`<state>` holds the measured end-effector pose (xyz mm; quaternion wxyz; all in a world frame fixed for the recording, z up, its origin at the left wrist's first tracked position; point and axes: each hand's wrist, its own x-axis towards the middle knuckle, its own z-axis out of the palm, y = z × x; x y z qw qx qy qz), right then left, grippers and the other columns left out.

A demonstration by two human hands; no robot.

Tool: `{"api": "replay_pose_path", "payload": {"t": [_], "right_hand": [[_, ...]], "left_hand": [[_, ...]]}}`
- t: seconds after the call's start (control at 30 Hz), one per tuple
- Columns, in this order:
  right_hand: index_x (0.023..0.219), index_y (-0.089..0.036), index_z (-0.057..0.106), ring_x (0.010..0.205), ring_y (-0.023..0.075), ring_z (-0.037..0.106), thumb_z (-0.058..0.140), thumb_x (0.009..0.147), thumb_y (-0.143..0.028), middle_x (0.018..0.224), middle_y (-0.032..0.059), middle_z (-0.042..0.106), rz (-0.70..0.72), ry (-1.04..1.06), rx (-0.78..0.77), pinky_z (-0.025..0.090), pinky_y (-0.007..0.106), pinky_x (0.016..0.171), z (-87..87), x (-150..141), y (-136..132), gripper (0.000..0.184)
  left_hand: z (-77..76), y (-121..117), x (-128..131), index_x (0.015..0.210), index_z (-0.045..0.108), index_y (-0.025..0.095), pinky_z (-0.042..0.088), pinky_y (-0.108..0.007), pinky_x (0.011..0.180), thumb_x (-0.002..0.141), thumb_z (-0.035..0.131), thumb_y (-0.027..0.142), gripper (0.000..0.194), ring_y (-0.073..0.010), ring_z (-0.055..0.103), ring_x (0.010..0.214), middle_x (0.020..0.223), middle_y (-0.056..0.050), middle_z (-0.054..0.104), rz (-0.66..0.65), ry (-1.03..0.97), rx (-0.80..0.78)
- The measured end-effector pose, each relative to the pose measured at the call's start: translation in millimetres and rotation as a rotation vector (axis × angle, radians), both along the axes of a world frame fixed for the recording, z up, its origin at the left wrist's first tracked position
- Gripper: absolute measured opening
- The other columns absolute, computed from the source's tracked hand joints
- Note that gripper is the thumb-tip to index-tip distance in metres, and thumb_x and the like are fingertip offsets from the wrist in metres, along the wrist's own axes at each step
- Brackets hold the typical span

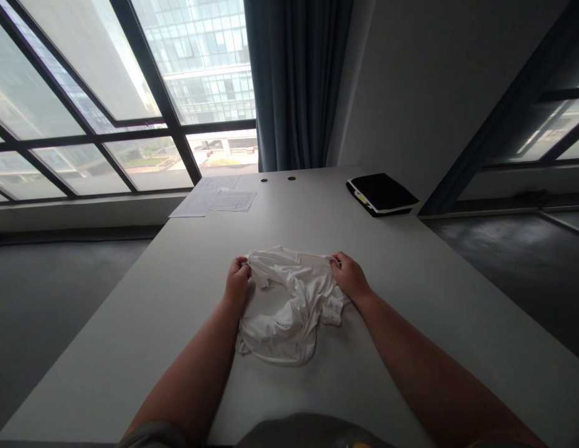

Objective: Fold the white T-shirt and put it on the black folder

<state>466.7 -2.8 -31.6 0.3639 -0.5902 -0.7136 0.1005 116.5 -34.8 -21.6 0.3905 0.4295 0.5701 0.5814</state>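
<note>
White cloth [294, 330] on the white table [289, 230], nearer the near edge than the far one, roughly mid between L & R edges. It's slung btwn both hands: L hand [238, 279] pinches its far L corner, R hand [350, 274] pinches its far R part, fingers closed on the fabric at each end. Top edge runs nearly straight from one grip to the other; the rest spreads toward the near edge, below the grips, lying on the tabletop.

Looks thin & soft, crumpled, w/ many folds bunched in the middle & to the R. Bare tabletop shows thru a gap on its L side; a rounded flap sits nearest the person, & a small squarish bit sticks out on the R, under the R wrist.

Fingertips partly hidden by fabric & the hands themselves, so exact finger placement is hard to tell. Folds hide the cloth's full shape; can't tell front from back. Person's grey clothing [308, 432] is cut off at the bottom of view.

Papers [233, 200] lie at the table's far L corner; black folder-like item [383, 191] near far R corner, contents unclear.
</note>
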Motion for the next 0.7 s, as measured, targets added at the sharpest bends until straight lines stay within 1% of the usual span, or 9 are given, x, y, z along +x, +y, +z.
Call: {"api": "replay_pose_path", "payload": {"t": [0.1,0.2,0.23,0.3,0.4,0.47,0.57,0.63,0.7], "right_hand": [[0.101,-0.021,0.069,0.08,0.0236,0.068,0.054,0.093,-0.044,0.089,0.0093,0.074,-0.124,0.203,-0.09,0.051,0.033,0.074,-3.9,13,11,0.029],[0.099,-0.019,0.069,0.076,0.0236,0.069,0.057,0.087,-0.051,0.086,0.0096,0.075,-0.164,0.293,-0.157,0.051,0.033,0.072,-4.2,25,18,0.036],[0.099,-0.019,0.07,0.074,0.0235,0.069,0.059,0.086,-0.053,0.084,0.0095,0.075,-0.16,0.292,-0.161,0.051,0.033,0.071,-3.7,29,20,0.038],[0.097,-0.019,0.071,0.072,0.023,0.067,0.06,0.083,-0.058,0.082,0.0091,0.075,-0.141,0.263,-0.135,0.05,0.033,0.069,-1.8,36,21,0.043],[0.092,-0.019,0.073,0.071,0.0223,0.065,0.061,0.081,-0.063,0.078,0.0086,0.073,-0.112,0.204,-0.079,0.049,0.033,0.068,2.1,44,20,0.047],[0.088,-0.019,0.074,0.068,0.0216,0.064,0.061,0.081,-0.064,0.075,0.008,0.072,-0.107,0.18,-0.069,0.048,0.032,0.067,4.7,47,19,0.048],[0.083,-0.019,0.074,0.065,0.0206,0.062,0.061,0.081,-0.063,0.071,0.0069,0.07,-0.105,0.165,-0.066,0.047,0.032,0.066,7.6,49,17,0.046],[0.084,-0.019,0.074,0.065,0.0202,0.061,0.061,0.083,-0.061,0.072,0.0063,0.07,-0.098,0.166,-0.047,0.047,0.031,0.067,9.4,48,15,0.044],[0.087,-0.019,0.074,0.067,0.0204,0.062,0.061,0.086,-0.058,0.075,0.0061,0.071,-0.071,0.16,-0.014,0.048,0.032,0.069,12.1,46,13,0.041]], "left_hand": [[3.5,1,-8,0.099,0.049,0.024,0.041,-0.022,0.057,0.071,0.06,0.042,0.036,-0.0114,0.05,0.058,0.067,0.007,0.05,0.092,-0.178,-0.006],[10.9,-2,-19,0.099,0.051,0.024,0.04,-0.021,0.058,0.072,0.064,0.045,0.036,-0.011,0.049,0.059,0.069,0.007,0.051,0.095,-0.113,0.018],[13.8,-3,-24,0.098,0.053,0.024,0.04,-0.021,0.059,0.073,0.065,0.046,0.036,-0.011,0.049,0.06,0.07,0.007,0.051,0.073,-0.038,0.038],[19.4,-6,-36,0.094,0.058,0.024,0.044,-0.022,0.064,0.074,0.068,0.044,0.03,-0.0119,0.052,0.066,0.074,0.005,0.054,-0.004,0.213,0.108],[23.8,-8,-52,0.086,0.062,0.023,0.05,-0.026,0.081,0.078,0.067,0.037,0.016,-0.0154,0.06,0.084,0.089,-0.001,0.063,-0.106,0.607,0.22],[23.7,-6,-59,0.087,0.063,0.024,0.051,-0.03,0.089,0.082,0.063,0.035,0.012,-0.017,0.061,0.089,0.097,-0.003,0.064,-0.113,0.739,0.247],[22.5,-4,-63,0.096,0.062,0.024,0.052,-0.035,0.096,0.085,0.063,0.035,0.016,-0.0201,0.062,0.096,0.105,-0.005,0.063,-0.035,0.804,0.235],[23.2,-3,-63,0.105,0.059,0.023,0.052,-0.038,0.1,0.085,0.066,0.037,0.026,-0.0228,0.062,0.105,0.116,-0.009,0.06,0.081,0.812,0.249],[24.4,-3,-64,0.113,0.055,0.022,0.052,-0.04,0.103,0.086,0.067,0.038,0.033,-0.0248,0.059,0.115,0.127,-0.012,0.055,0.223,0.802,0.307]]}}
